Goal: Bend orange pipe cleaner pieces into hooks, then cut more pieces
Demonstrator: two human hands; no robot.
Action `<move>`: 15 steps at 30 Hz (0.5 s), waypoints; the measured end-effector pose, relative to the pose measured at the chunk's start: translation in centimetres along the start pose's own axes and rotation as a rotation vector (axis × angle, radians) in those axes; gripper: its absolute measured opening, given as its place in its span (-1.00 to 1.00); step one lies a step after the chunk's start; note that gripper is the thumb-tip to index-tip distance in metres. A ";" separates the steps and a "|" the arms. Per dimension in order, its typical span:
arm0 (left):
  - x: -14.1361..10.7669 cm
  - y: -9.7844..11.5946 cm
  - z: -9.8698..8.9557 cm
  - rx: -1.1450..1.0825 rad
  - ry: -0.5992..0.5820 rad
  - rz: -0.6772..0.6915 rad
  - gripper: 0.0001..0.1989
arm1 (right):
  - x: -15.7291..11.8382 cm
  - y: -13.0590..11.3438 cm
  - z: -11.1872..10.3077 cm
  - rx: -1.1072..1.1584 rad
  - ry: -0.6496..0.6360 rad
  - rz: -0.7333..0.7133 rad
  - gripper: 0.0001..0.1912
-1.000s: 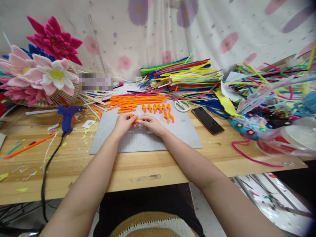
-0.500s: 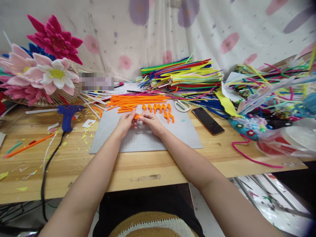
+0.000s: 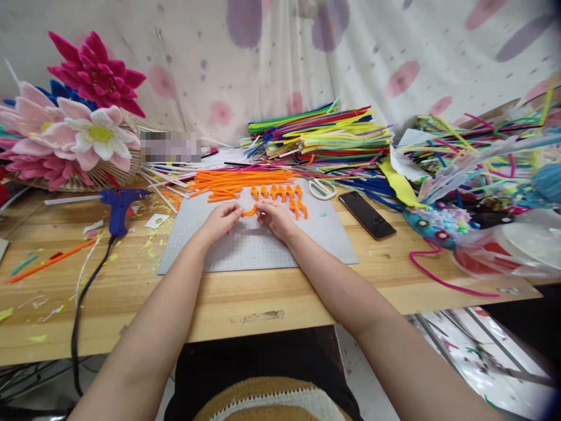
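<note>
A short bent orange pipe cleaner [image 3: 249,213] spans the gap between my two hands, above the grey cutting mat [image 3: 245,251]. One end is pinched by the fingertips of my left hand [image 3: 222,220]; the other runs into the closed fingers of my right hand [image 3: 274,217]. Just beyond my hands lie several twisted orange pieces [image 3: 281,192] in a row, with a couple more below its right end. Straight orange pipe cleaners [image 3: 245,177] are heaped along the mat's far edge, and shorter cut lengths [image 3: 224,193] sit in front of them.
White-handled scissors [image 3: 322,189] and a black phone [image 3: 367,215] lie to the right. At left are a blue glue gun [image 3: 117,210] with its cord and fuzzy flowers [image 3: 99,76]. Bundles of coloured pipe cleaners [image 3: 324,134] are piled at the back; a pink one [image 3: 451,280] curls near the right edge.
My hands have moved apart, the left one going left and slightly down. The orange pipe cleaner, bunched between the fingers before, now shows as a curved length between them.
</note>
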State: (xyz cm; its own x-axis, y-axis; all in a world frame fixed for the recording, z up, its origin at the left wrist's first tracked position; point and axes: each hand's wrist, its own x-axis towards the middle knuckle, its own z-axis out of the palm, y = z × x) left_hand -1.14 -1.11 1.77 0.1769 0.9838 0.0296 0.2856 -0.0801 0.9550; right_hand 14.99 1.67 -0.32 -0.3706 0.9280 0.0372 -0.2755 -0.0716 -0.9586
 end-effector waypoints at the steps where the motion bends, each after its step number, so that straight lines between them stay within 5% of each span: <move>1: 0.0 -0.1 0.1 0.063 0.015 0.071 -0.77 | 0.1 0.0 0.0 0.007 0.006 0.009 -0.76; 5: -0.2 -0.2 0.7 0.268 0.051 0.258 -0.81 | 0.2 0.1 0.0 0.067 0.062 0.029 -0.72; 15: 0.2 -1.0 1.4 0.293 0.194 0.247 -0.78 | -0.2 -0.2 0.9 0.124 -0.022 0.101 -0.59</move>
State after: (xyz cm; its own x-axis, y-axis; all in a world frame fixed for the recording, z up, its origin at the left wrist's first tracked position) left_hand -0.04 -1.11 0.37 0.1016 0.9389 0.3288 0.5170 -0.3322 0.7889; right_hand 14.29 1.17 0.17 -0.4213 0.9055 -0.0500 -0.3425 -0.2099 -0.9158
